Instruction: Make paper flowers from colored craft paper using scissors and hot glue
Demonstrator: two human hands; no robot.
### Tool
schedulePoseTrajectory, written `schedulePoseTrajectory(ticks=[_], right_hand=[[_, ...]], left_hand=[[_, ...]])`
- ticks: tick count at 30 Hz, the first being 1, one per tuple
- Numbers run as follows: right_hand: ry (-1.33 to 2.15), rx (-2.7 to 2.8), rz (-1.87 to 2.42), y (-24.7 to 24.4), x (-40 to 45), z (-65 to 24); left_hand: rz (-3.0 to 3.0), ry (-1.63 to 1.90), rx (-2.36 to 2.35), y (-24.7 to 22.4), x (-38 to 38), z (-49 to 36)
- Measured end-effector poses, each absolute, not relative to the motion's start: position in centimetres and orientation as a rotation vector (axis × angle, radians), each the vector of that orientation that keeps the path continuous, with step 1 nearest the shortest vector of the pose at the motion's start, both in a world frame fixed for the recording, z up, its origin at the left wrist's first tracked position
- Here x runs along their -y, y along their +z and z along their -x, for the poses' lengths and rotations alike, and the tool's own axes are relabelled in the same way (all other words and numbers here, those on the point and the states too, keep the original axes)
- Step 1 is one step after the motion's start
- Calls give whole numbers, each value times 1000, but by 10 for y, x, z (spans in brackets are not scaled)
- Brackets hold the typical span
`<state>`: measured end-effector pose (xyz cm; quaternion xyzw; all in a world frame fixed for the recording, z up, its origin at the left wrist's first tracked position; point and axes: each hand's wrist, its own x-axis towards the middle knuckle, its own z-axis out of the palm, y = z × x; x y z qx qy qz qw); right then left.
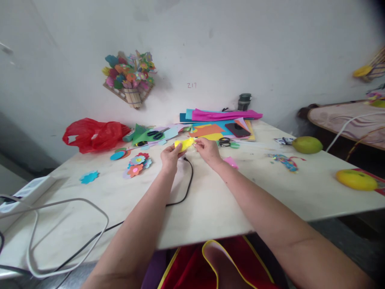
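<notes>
My left hand (171,155) is closed on a small strip of bright yellow paper (184,145), with the thumb lying on top. At the strip's right end, my right hand (208,151) pinches its edge between thumb and fingertips. Both hands are raised slightly over the middle of the white table (207,200). Something pale and clear shows just under the fingers, too blurred to name. Left of my hands lie several layered paper flowers (137,164) and a blue paper flower (89,177). A pink paper piece (231,162) lies beside my right wrist.
Behind are scissors (158,134), smaller scissors (224,141), coloured sheets (207,130), a phone (237,129) and a red bag (93,134). A black cable (190,180) crosses below my hands. A power strip (27,192) stands left, mangoes (307,145) right.
</notes>
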<state>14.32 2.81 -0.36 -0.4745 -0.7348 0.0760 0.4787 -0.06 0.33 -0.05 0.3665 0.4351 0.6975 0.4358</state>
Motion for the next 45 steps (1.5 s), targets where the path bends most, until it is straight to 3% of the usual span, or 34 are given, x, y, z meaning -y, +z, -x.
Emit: schedulePoseTrajectory(ticks=[13, 20, 35, 45], right_hand=[[-253, 2000, 1234, 7, -10, -145], [-166, 1960, 1328, 7, -13, -144], [-19, 1815, 1040, -2, -28, -145], [-205, 2000, 1149, 6, -21, -147]], left_hand=[[-965, 1736, -1077, -1, -4, 1], [-1000, 1736, -1106, 0, -1, 0], [-947, 1740, -1066, 1, -2, 1], [-942, 1724, -1056, 0, -1, 1]])
